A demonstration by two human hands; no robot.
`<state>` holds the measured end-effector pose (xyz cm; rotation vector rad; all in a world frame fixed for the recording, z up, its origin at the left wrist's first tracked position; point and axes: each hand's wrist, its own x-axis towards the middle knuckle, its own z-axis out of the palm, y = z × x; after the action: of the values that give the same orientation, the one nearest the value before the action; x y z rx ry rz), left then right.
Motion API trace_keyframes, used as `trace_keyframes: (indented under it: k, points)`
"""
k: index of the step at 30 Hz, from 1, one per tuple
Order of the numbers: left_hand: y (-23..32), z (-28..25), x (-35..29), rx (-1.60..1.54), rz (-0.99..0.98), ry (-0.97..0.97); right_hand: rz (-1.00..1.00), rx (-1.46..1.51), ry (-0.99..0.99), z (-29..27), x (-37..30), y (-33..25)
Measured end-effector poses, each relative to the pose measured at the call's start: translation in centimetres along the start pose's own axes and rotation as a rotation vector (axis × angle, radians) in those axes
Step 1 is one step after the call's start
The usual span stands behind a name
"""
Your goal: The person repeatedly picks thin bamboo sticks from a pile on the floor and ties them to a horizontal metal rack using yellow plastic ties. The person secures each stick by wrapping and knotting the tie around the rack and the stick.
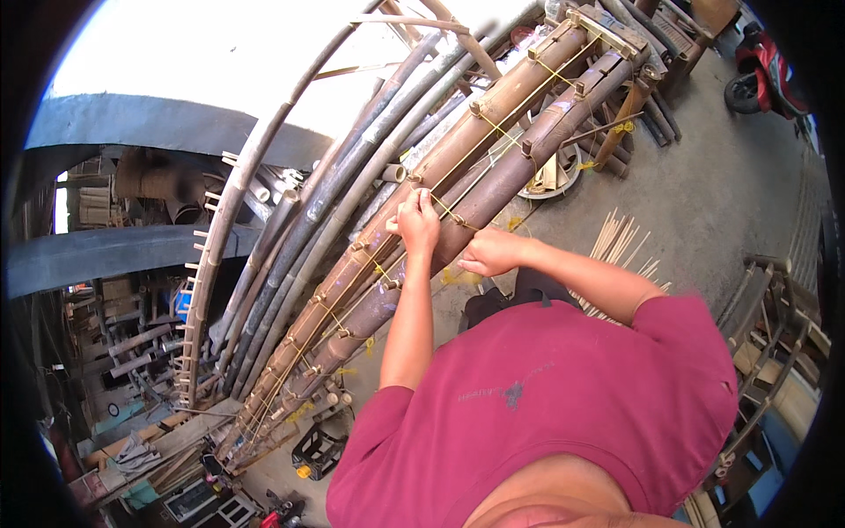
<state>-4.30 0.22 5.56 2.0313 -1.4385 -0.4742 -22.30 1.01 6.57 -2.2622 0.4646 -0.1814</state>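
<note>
Two long brown bamboo poles, the farther one point(493, 111) and the nearer one point(493, 195), lie side by side on a slant. Short wooden pegs stand along both, and thin yellow cord point(498, 130) zigzags between them. My left hand point(417, 222) is closed at the farther pole, its fingertips raised beside a peg point(415, 179); what they pinch is too small to make out. My right hand point(491, 253) makes a fist just off the nearer pole's close side. Cord runs from a peg point(457, 220) toward this fist, which grips it.
Dark bamboo poles point(352, 145) lean beyond the work, beside a curved pegged pole point(231, 207). A basin of wood pieces point(556, 176) and thin sticks point(618, 242) lie to the right. A black crate point(319, 451) stands lower left; a red motorbike point(767, 75) is far right.
</note>
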Motion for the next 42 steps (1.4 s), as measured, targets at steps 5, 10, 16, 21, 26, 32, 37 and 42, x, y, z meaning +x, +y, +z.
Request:
trace_keyframes:
  k: [5, 10, 16, 21, 26, 32, 37, 42]
  points:
    - [3.4, -3.3, 6.5, -0.587, 0.057, -0.011, 0.143, 0.180, 0.121, 2.3, 1.0, -0.7]
    - [-7.3, 2.1, 12.6, 0.028, 0.146, 0.120, 0.018, -0.247, 0.241, 4.5, 1.0, -0.9]
    - [-8.9, -5.6, 10.2, 0.042, 0.368, 0.076, 0.070, 0.282, 0.258, 11.2, 3.8, -6.5]
    - [-15.4, -13.7, -0.6, 0.162, 0.101, -0.296, 0.646, 1.995, 0.678, 15.4, 7.7, -10.6]
    - [-17.3, -10.6, -5.4, 0.042, 0.206, -0.095, -0.010, 1.083, 1.294, 11.5, 19.0, -19.6]
    - [-15.6, -11.0, -5.5, -0.168, 0.136, -0.016, 0.466, -0.479, 0.299, 3.9, 25.0, -9.9]
    - [-15.6, -11.5, -5.8, -0.075, 0.068, -0.070, 0.097, 0.876, 0.176, 2.4, 21.2, -11.2]
    - [-14.1, -11.0, -6.3, 0.161, 0.060, -0.012, 0.047, 0.246, -0.158, 11.6, 8.7, -10.6]
